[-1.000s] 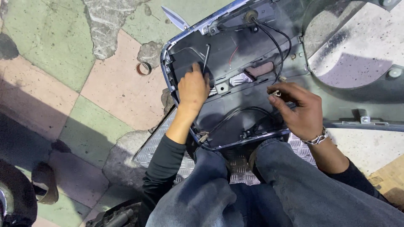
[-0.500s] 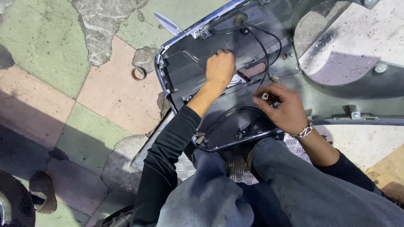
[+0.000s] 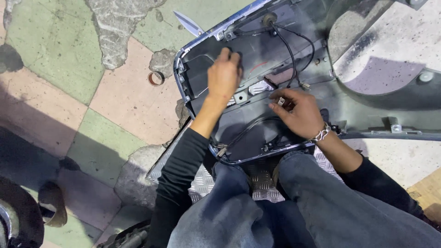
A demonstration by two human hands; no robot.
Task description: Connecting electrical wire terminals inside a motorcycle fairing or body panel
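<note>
A person sits over a dark grey plastic body panel (image 3: 257,59) that lies inside-up across the floor, its near edge resting against the person's knees in blue jeans (image 3: 298,206). The left hand (image 3: 223,76) is stretched out to the far left part of the panel's hollow, palm down, fingers loosely spread and laid flat on the inner surface; it grips nothing that can be seen. The right hand (image 3: 296,112) rests near the middle of the panel, a chain bracelet (image 3: 320,134) on its wrist, and its thumb and forefinger are pinched in a narrow grip on a small light-coloured connector (image 3: 280,101). Just far of that hand sit a pale ribbed plug (image 3: 260,87) and a reddish-brown block (image 3: 281,77), both fixed inside the panel. A black cable (image 3: 290,55) runs from a round rubber grommet (image 3: 269,19) at the far rim down toward the right hand, and another black cable (image 3: 248,131) loops along the near edge of the panel between the two forearms. A bright metal trim strip (image 3: 202,39) follows the panel's left rim. Under the knees lies a sheet of ribbed metal tread plate (image 3: 202,181). On the tiled floor (image 3: 55,59) to the left, well apart from the panel, lie a small rusty ring (image 3: 155,78) and, farther off, a pointed metal blade (image 3: 189,23).
</note>
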